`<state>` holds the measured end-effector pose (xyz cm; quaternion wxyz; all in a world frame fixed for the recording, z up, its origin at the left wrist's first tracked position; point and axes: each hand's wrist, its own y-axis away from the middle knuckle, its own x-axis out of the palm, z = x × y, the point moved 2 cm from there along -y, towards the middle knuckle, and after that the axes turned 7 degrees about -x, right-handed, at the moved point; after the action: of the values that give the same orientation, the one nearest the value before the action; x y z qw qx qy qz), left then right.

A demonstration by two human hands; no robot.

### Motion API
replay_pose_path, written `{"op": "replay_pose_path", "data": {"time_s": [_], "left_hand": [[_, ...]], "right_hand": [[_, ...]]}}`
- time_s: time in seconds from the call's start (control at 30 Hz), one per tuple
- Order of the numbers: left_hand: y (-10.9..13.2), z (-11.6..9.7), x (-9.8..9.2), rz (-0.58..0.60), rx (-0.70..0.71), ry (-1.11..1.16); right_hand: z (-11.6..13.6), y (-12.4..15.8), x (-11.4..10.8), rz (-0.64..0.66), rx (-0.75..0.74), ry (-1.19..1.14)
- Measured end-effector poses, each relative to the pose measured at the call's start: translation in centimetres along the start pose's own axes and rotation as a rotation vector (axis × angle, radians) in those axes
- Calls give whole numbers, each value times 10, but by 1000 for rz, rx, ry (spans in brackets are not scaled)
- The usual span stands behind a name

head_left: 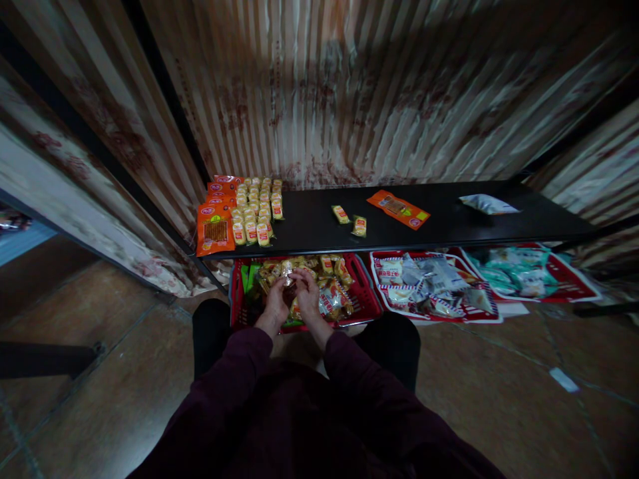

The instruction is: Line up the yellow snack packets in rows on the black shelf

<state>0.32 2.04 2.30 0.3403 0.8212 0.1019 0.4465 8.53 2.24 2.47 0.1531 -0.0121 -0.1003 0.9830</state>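
Hands, bare, at the near left of the scene: the left hand (276, 306) pinches a small shiny packet (287, 271) at its fingertips; the right hand (308, 294) has its fingers bent toward the same packet, though whether it also grips cannot be told. The packet lies above the left basket (368, 296), a red container holding yellow-wrapped packets (327, 265), green packaging (248, 276) at its left and a white-and-red packet (329, 299) at its right. To its right, the middle basket (493, 317) holds white-and-blue packets (434, 279); the right basket (564, 271) holds teal packets (519, 269).

Beyond the baskets runs a black shelf (309, 219). Orange packets (214, 229) overlap at its left end, beside rows of small yellow packets (252, 213). Farther right lie two loose yellow packets (359, 226), a single orange packet (399, 209) and a white packet (488, 204). A striped, flowered curtain (319, 100) hangs behind; brown tiled floor (474, 399) lies below, with a small white rectangle (564, 379) at right.
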Motion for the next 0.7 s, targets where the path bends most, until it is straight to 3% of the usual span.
{"op": "replay_pose_path", "data": {"time_s": [0.2, 0.7], "left_hand": [[0, -1, 3, 11, -95, -3], [-9, -5, 19, 72, -144, 17]], "right_hand": [[0, -1, -3, 46, -55, 48], [22, -16, -7, 103, -281, 254]]}}
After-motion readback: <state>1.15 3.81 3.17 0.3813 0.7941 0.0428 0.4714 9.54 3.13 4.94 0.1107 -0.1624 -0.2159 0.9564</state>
